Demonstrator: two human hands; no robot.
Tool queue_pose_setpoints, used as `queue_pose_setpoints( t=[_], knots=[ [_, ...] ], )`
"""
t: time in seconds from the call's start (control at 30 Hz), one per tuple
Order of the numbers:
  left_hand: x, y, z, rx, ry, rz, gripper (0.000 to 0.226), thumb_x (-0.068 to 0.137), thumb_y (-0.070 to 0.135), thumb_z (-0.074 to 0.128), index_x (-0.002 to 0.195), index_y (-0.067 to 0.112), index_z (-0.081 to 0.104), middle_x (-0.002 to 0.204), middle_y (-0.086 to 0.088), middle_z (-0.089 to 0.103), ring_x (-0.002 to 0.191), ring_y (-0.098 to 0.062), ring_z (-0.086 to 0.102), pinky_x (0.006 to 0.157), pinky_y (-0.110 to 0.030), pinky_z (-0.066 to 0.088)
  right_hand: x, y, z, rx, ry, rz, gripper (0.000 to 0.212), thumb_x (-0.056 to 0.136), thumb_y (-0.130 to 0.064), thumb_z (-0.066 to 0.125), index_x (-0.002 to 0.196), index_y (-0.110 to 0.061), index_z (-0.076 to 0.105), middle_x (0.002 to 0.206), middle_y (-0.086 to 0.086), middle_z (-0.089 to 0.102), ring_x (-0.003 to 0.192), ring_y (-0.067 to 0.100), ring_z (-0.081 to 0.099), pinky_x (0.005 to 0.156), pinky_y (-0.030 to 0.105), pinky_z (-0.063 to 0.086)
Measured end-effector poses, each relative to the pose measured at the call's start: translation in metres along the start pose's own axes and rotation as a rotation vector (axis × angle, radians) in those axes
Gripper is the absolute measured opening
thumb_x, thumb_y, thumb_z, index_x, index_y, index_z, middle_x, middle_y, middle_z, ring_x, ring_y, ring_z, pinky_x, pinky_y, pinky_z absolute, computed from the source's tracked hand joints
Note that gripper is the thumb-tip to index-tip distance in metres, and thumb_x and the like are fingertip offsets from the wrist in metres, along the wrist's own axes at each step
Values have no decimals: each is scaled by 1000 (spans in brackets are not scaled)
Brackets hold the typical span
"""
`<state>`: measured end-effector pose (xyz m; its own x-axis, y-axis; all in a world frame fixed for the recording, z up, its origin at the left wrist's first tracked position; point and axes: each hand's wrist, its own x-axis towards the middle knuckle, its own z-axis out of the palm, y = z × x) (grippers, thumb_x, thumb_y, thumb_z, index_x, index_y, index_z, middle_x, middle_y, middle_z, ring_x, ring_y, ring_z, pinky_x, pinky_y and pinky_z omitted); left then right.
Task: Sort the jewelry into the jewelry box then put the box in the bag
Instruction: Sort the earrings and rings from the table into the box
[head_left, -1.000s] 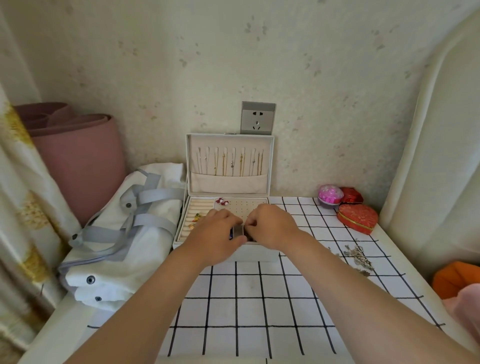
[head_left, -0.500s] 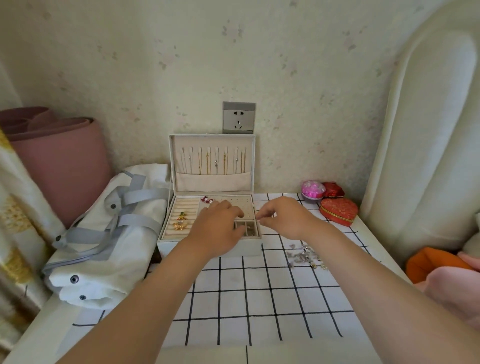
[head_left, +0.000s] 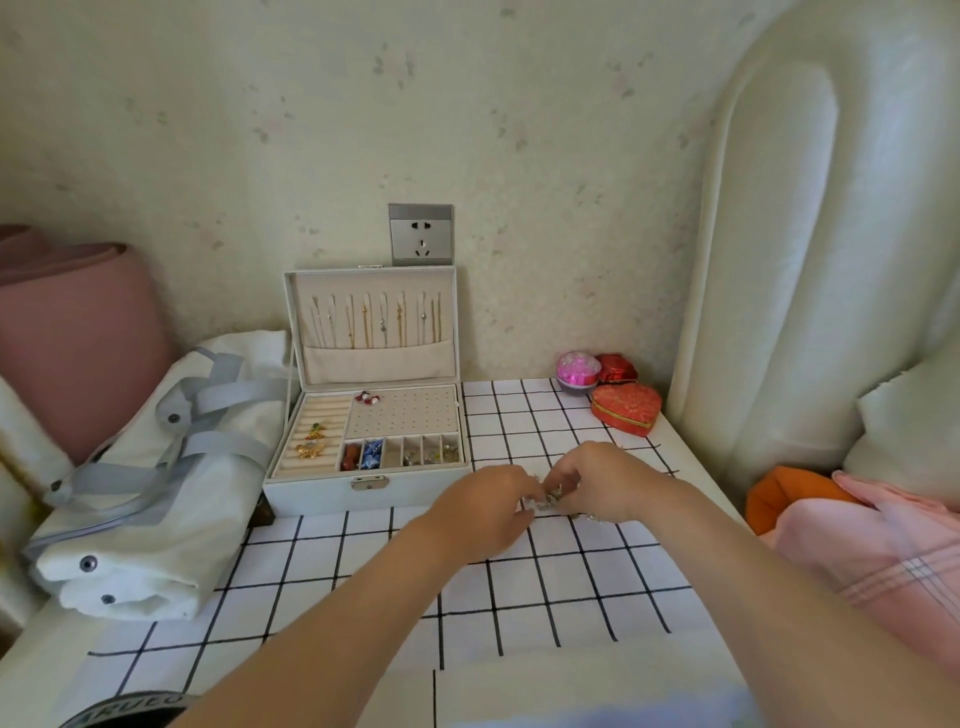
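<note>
A white jewelry box (head_left: 322, 491) stands open against the wall, necklaces hanging in its raised lid, rings and small pieces in its tray compartments. To its right, on the checked cloth, lies a small heap of silver jewelry (head_left: 545, 503). My left hand (head_left: 483, 514) and my right hand (head_left: 602, 483) meet over this heap, fingers curled and pinching pieces of it. Most of the heap is hidden under my fingers. A white bag (head_left: 140, 499) with grey straps lies folded left of the box.
A red heart-shaped box (head_left: 626, 408), a smaller red box (head_left: 615, 368) and a pink round case (head_left: 576, 369) sit at the back right corner. A padded headboard (head_left: 810, 260) rises on the right, pink and orange cloth below it. A pink roll (head_left: 67, 332) stands far left.
Both hands left the tray of the jewelry box and moved right and toward me, down onto the silver heap on the cloth. The camera turned right.
</note>
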<state>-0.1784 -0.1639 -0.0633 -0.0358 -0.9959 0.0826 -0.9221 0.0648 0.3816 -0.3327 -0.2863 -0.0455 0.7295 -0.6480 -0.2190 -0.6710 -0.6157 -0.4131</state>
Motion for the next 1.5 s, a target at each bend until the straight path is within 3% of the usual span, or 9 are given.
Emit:
queue_pose_setpoints(
  t=[0.13,0.3,0.43,0.6,0.8,1.0,1.1,1.2,1.5],
  knots=[
    [3,-3,9,36,-20,-9,28,95,20,57,120,24,70,114,3,63,108,-19,56,92,-37,49,0,2,3,-55,33,2,29,80,-34,78,109,-37,74,79,-18,59,80,7,59,69,24,45],
    [5,-4,11,48,13,-12,22,95,21,55,101,22,76,105,4,61,102,-15,54,88,-35,50,2,-1,4,-65,47,9,19,84,-32,75,103,-32,77,91,-16,69,90,9,63,85,34,55],
    [7,-7,10,-9,80,-48,23,94,24,60,116,23,67,111,5,60,105,-12,54,91,-28,47,4,0,-2,26,90,-12,14,89,-25,69,97,-27,80,98,-12,75,92,8,66,88,34,55],
    [11,-3,1,-260,197,-102,36,93,20,64,128,28,57,107,11,64,92,-7,60,85,-25,51,2,-7,-13,349,156,-41,12,83,-18,80,93,-24,80,80,-13,73,73,-2,66,65,12,45],
    [12,-2,-2,-392,320,-191,21,93,16,65,111,23,73,89,12,71,79,2,63,79,-16,50,5,-15,-9,528,172,37,34,76,-20,87,105,-21,70,87,1,75,54,7,62,52,21,47],
    [8,-4,-4,-266,308,-201,21,93,15,60,107,24,73,95,12,73,77,4,59,80,-13,50,2,-19,-4,7,5,-1,35,75,-35,84,108,-28,76,89,-17,62,85,7,62,76,25,51],
    [6,-3,-3,-227,284,-187,23,94,14,58,109,24,72,98,10,72,75,3,55,74,-7,42,2,-26,0,-150,-4,7,30,78,-37,79,107,-30,76,99,-15,64,94,11,61,69,24,46],
    [4,-3,-4,-228,267,-181,24,93,14,59,110,24,72,99,11,72,76,3,55,76,-10,43,3,-29,3,-188,-12,14,21,77,-35,81,96,-29,75,89,-15,63,87,11,60,60,23,40],
    [-15,-12,-27,-263,300,-184,22,96,18,58,110,27,73,99,16,68,78,10,54,78,-10,45,16,-43,-9,-84,-25,19,15,72,-29,86,82,-26,75,88,-8,71,83,13,67,78,33,59]
  ],
)
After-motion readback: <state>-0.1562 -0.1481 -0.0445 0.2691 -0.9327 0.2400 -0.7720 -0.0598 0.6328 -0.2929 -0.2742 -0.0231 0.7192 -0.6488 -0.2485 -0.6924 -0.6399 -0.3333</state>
